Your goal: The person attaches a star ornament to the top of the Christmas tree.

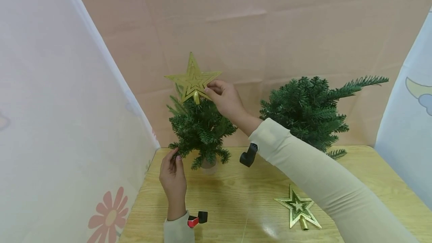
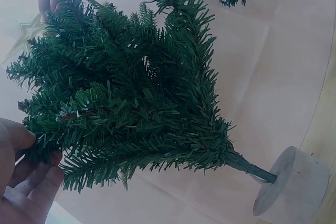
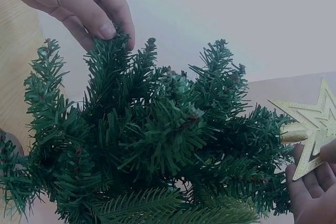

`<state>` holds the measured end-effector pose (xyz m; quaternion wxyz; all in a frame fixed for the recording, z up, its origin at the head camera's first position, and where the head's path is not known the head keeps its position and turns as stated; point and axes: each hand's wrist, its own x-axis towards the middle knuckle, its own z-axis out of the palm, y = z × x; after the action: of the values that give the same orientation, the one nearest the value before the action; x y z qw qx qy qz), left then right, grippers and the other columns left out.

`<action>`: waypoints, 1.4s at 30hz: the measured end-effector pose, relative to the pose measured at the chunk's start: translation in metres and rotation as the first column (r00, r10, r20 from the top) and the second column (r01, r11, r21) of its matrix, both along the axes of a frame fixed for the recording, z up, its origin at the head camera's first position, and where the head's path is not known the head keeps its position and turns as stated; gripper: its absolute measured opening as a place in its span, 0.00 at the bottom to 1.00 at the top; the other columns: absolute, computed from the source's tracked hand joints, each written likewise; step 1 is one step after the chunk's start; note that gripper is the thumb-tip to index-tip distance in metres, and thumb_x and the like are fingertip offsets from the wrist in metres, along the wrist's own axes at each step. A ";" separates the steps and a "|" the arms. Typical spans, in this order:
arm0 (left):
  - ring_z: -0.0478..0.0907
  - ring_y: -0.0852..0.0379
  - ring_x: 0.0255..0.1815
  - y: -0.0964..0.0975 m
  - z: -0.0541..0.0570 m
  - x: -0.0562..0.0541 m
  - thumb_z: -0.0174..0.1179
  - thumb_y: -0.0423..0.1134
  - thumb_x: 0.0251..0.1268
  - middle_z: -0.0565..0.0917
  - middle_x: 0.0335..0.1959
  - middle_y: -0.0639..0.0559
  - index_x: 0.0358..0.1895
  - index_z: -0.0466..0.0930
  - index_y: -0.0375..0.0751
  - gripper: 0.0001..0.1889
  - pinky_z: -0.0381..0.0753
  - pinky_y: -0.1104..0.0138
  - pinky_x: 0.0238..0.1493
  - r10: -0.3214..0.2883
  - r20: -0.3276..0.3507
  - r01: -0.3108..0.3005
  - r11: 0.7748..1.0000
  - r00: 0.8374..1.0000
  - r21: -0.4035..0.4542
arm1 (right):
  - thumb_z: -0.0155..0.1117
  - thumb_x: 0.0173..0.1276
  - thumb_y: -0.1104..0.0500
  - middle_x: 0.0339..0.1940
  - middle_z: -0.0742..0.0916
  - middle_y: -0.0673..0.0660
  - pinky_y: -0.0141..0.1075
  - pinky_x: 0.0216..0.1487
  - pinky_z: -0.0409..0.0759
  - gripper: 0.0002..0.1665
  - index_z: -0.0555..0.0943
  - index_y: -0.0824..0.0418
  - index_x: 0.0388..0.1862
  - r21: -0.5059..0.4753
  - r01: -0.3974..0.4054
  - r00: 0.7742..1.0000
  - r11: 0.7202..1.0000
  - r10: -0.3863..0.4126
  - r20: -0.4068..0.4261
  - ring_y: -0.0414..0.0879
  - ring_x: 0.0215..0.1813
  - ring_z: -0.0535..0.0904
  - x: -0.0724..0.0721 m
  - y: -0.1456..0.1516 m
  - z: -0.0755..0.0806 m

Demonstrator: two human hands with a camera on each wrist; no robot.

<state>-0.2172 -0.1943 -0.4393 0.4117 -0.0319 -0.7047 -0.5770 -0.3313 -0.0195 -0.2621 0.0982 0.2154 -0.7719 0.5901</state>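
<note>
A small artificial Christmas tree (image 1: 199, 126) stands upright at the table's back left, on a round pale base (image 2: 294, 187). At its top, my right hand (image 1: 227, 98) pinches a gold star tree topper (image 1: 193, 78) by its lower right point. The star's tube socket (image 3: 295, 132) lies right at the treetop in the right wrist view. My left hand (image 1: 173, 179) pinches the tip of a lower left branch (image 2: 44, 148) between thumb and fingers.
A second, fuller green tree (image 1: 302, 111) stands at the back right, a long branch sticking out rightward. Another gold star topper (image 1: 298, 207) lies on the wooden table (image 1: 222, 205), beside my right sleeve. Cloth walls close in the back and both sides.
</note>
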 end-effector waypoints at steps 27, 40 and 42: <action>0.77 0.46 0.55 0.000 0.000 0.001 0.53 0.26 0.72 0.78 0.51 0.35 0.56 0.77 0.26 0.13 0.78 0.69 0.56 0.005 0.016 -0.006 1.000 1.000 0.002 | 0.61 0.72 0.55 0.49 0.87 0.48 0.34 0.58 0.78 0.14 0.83 0.56 0.53 -0.125 -0.061 0.998 0.990 0.056 -0.041 0.39 0.52 0.81 0.001 0.011 0.001; 0.75 0.45 0.58 -0.010 -0.025 -0.014 0.56 0.27 0.70 0.76 0.53 0.44 0.59 0.78 0.40 0.17 0.73 0.71 0.62 -0.011 -0.010 0.011 1.000 1.000 0.028 | 0.62 0.72 0.56 0.52 0.86 0.55 0.34 0.59 0.77 0.16 0.81 0.59 0.56 -0.116 -0.066 0.998 0.991 0.065 -0.016 0.43 0.52 0.82 0.003 0.031 0.003; 0.74 0.44 0.58 -0.011 -0.024 -0.011 0.56 0.28 0.70 0.76 0.55 0.45 0.60 0.78 0.41 0.17 0.72 0.70 0.63 -0.011 -0.022 0.011 1.000 1.000 0.023 | 0.62 0.72 0.56 0.52 0.86 0.54 0.34 0.59 0.77 0.16 0.81 0.59 0.55 -0.107 -0.068 0.998 0.992 0.066 -0.021 0.43 0.52 0.82 0.004 0.035 0.002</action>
<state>-0.2286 -0.2053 -0.4630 0.4167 -0.0375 -0.6933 -0.5868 -0.3276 0.0155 -0.2604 0.0963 0.2407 -0.7302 0.6321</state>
